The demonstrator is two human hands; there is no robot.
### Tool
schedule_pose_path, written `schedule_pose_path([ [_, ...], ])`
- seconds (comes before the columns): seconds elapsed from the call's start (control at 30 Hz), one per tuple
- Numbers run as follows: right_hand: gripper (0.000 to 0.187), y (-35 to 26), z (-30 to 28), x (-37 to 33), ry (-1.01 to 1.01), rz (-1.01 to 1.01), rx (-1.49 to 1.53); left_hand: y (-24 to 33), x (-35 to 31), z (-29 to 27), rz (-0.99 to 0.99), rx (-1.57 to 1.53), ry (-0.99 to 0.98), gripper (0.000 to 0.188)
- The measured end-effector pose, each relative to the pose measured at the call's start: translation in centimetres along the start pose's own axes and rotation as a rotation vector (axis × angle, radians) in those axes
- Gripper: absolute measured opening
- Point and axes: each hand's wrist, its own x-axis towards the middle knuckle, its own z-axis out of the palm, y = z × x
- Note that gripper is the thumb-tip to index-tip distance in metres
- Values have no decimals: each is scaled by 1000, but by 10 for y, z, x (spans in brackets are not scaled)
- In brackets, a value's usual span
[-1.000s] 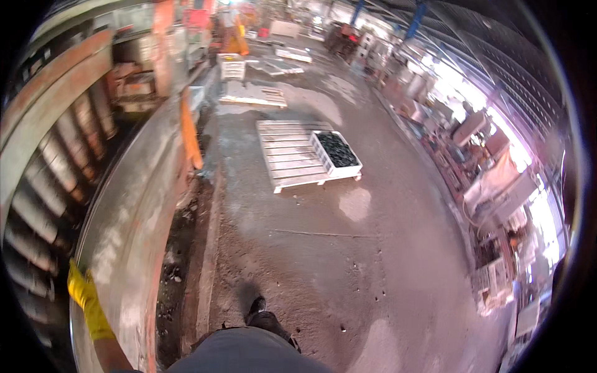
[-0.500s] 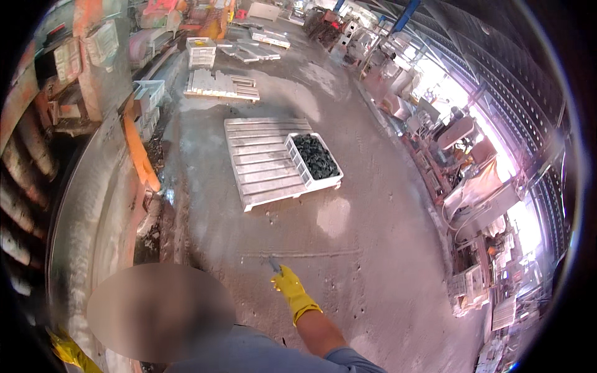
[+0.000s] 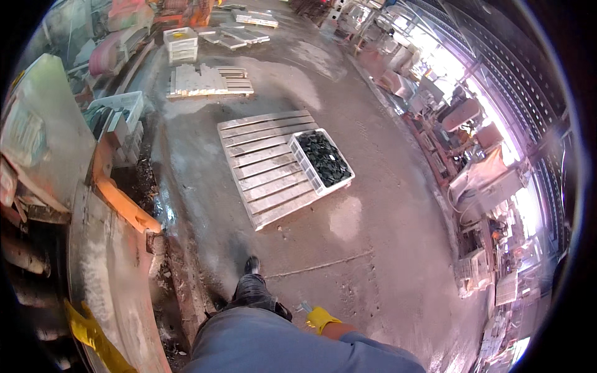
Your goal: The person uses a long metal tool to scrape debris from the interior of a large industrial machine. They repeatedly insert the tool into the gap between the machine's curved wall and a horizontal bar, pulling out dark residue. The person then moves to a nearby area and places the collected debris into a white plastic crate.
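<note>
My right hand (image 3: 319, 319), in a yellow rubber glove, hangs low beside my body. It is closed around a small grey, narrow object (image 3: 303, 307) whose kind I cannot make out; one end pokes out past the fingers. At the lower left, my left hand (image 3: 90, 329), also yellow-gloved, has its fingers apart and holds nothing. That hand is by the edge of a wet, worn machine bed (image 3: 109, 267); whether it touches the bed I cannot tell. Ahead, a white plastic crate (image 3: 306, 165) full of dark flat stone pieces (image 3: 323, 158) stands on the right part of a wooden pallet (image 3: 267, 171).
An orange metal bar (image 3: 124, 202) runs along the machine on the left. Near it stands a white crate (image 3: 127, 102) holding slabs. Farther off are stacked white crates (image 3: 181, 46) and a pallet of pale pieces (image 3: 208, 82). Cluttered equipment (image 3: 476, 174) lines the right side.
My right hand has drawn back and down toward my body with the grey object. My view has shifted, bringing one boot and more of my left hand into sight.
</note>
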Motion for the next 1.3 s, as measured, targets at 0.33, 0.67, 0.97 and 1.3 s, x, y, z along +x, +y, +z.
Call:
schedule_pose_path([
  [0.33,32,-291,-165,179,-143,-242,387,66,92,-4,-194,-13,-313,70],
  [0.67,34,-582,-299,249,-165,-505,368,79,106,2,-634,29,-546,62],
  [0.97,30,-590,-263,319,-320,-305,158,52,81,17,-1070,-634,-577,26],
  [1.3,34,-719,-269,366,-386,-345,-99,41,67,-8,-1147,-200,-747,57],
])
